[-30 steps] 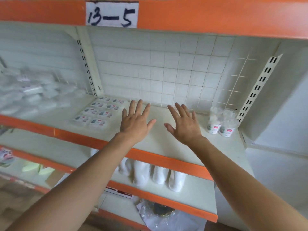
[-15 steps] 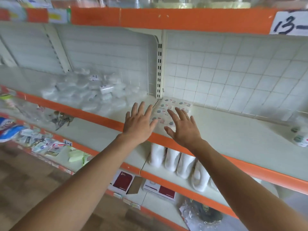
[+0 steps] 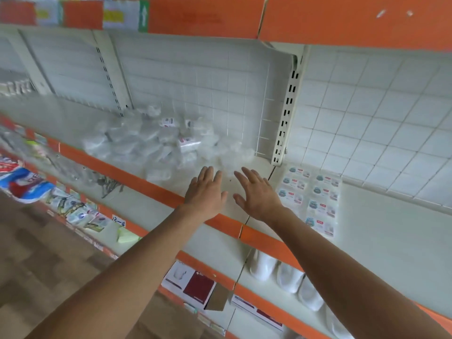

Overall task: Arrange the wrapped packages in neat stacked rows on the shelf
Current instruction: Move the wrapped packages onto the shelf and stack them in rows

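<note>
A loose heap of clear-wrapped white packages [image 3: 156, 145] lies on the white shelf [image 3: 381, 223] with the orange front edge, left of the slotted upright. My left hand [image 3: 204, 193] and my right hand [image 3: 256, 193] hover side by side over the shelf's front, just right of the heap. Both hands have spread, straight fingers and hold nothing. Right of my right hand, flat labelled packets [image 3: 310, 199] lie in two neat rows on the shelf.
A slotted metal upright [image 3: 286, 118] divides the shelf bays. On the shelf below stand white bottles [image 3: 286, 275] and flat red-and-white boxes [image 3: 190, 285]. Colourful packets [image 3: 22, 184] hang at the far left. An orange shelf edge [image 3: 318, 20] runs overhead.
The view has swung left along the shelf, bringing the heap of wrapped packages close in front. Both hands stay open and have travelled left with it, past the flat packets.
</note>
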Demonstrator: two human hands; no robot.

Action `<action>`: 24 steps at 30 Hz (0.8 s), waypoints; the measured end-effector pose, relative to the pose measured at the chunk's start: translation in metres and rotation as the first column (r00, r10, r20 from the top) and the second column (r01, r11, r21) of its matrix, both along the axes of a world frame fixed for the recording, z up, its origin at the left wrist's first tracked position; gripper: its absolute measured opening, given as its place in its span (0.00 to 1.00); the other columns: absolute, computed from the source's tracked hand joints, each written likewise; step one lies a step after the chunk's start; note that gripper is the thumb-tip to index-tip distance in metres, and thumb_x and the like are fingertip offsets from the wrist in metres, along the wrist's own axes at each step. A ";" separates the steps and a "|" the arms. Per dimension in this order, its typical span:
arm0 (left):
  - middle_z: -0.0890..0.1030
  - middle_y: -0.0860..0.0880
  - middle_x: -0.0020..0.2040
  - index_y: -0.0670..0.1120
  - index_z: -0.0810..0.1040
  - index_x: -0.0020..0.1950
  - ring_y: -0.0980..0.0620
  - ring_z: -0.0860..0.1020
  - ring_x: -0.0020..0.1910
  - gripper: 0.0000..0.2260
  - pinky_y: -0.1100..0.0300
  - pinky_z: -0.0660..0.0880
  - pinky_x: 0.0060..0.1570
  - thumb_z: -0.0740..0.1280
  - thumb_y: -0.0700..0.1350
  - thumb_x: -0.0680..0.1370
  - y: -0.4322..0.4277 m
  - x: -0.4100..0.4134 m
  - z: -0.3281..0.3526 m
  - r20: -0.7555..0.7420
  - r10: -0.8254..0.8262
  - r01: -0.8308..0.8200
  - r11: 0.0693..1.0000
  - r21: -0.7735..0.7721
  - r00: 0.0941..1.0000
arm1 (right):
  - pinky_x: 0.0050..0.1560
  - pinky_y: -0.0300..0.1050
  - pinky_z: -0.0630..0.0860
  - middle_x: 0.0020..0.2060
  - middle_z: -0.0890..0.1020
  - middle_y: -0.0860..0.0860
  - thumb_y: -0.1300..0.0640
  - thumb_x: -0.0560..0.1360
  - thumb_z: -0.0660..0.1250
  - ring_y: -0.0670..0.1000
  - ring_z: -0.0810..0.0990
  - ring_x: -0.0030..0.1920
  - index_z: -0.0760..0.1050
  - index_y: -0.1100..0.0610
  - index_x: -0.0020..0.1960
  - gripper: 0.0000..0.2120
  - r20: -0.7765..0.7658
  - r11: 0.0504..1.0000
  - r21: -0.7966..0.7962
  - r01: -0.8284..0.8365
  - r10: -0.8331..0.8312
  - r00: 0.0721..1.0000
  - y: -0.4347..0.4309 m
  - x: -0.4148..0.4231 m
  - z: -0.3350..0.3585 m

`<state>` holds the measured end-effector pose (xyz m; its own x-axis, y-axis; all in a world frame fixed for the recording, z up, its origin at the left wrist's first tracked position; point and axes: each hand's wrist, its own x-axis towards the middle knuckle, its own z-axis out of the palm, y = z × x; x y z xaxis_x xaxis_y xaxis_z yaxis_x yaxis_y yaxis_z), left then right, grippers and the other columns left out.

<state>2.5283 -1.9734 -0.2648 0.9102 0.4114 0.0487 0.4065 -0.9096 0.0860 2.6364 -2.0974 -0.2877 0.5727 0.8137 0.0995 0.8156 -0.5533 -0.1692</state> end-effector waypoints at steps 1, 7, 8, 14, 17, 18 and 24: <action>0.56 0.41 0.77 0.42 0.55 0.77 0.44 0.51 0.77 0.26 0.48 0.58 0.73 0.55 0.53 0.83 0.009 0.006 -0.002 -0.007 0.000 0.000 1.000 0.012 1.000 | 0.76 0.56 0.51 0.78 0.50 0.50 0.45 0.81 0.56 0.54 0.48 0.78 0.48 0.51 0.79 0.31 0.004 1.000 -0.014 -0.007 0.007 1.000 0.011 0.004 -0.002; 0.66 0.43 0.73 0.42 0.58 0.75 0.44 0.56 0.76 0.23 0.46 0.57 0.72 0.56 0.49 0.82 0.040 0.030 -0.017 -0.102 -0.030 0.033 0.999 0.022 0.994 | 0.76 0.56 0.51 0.79 0.46 0.47 0.45 0.81 0.55 0.53 0.46 0.78 0.44 0.50 0.79 0.32 -0.048 0.995 -0.100 0.008 -0.013 0.999 0.055 0.025 -0.013; 0.69 0.43 0.70 0.42 0.60 0.75 0.44 0.60 0.74 0.22 0.46 0.57 0.72 0.56 0.48 0.82 0.044 0.031 -0.018 -0.099 -0.043 0.044 0.999 0.010 0.994 | 0.76 0.57 0.51 0.79 0.46 0.46 0.45 0.81 0.55 0.53 0.45 0.78 0.44 0.50 0.79 0.32 -0.052 0.994 -0.110 0.016 -0.021 0.998 0.060 0.027 -0.014; 0.77 0.45 0.53 0.43 0.74 0.61 0.43 0.75 0.53 0.12 0.52 0.71 0.54 0.59 0.44 0.79 0.072 0.039 -0.023 0.075 -0.189 0.187 0.982 0.033 0.979 | 0.74 0.57 0.57 0.76 0.58 0.50 0.46 0.80 0.57 0.54 0.53 0.76 0.53 0.51 0.78 0.29 -0.069 0.989 -0.081 0.120 -0.126 0.990 0.069 0.030 -0.023; 0.72 0.43 0.60 0.44 0.72 0.62 0.43 0.70 0.60 0.13 0.51 0.69 0.58 0.61 0.47 0.79 0.085 0.048 -0.026 0.049 -0.177 0.175 0.984 0.042 0.983 | 0.66 0.51 0.67 0.67 0.67 0.54 0.46 0.78 0.61 0.55 0.65 0.69 0.67 0.54 0.71 0.23 -0.007 0.977 -0.003 0.215 -0.215 0.977 0.071 0.025 -0.021; 0.71 0.42 0.61 0.44 0.71 0.63 0.42 0.69 0.62 0.15 0.50 0.67 0.60 0.61 0.48 0.79 0.089 0.051 -0.026 0.011 -0.165 0.164 0.985 0.053 0.986 | 0.65 0.51 0.68 0.65 0.68 0.55 0.46 0.78 0.62 0.56 0.66 0.67 0.69 0.54 0.68 0.22 0.001 0.968 0.010 0.252 -0.252 0.968 0.073 0.023 -0.020; 0.72 0.41 0.61 0.45 0.67 0.66 0.40 0.71 0.61 0.19 0.47 0.66 0.60 0.64 0.50 0.79 0.103 0.065 -0.026 -0.115 -0.194 0.201 0.978 0.059 0.974 | 0.59 0.53 0.72 0.66 0.68 0.58 0.46 0.77 0.65 0.59 0.71 0.63 0.68 0.57 0.62 0.20 -0.004 0.898 -0.020 0.440 -0.441 0.898 0.089 0.019 -0.019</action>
<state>2.5932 -1.8708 -0.2904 0.9745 0.2220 -0.0318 0.2217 -0.9750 -0.0146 2.6555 -2.0087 -0.3063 0.8738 0.4796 0.0807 0.4863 -0.8587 -0.1619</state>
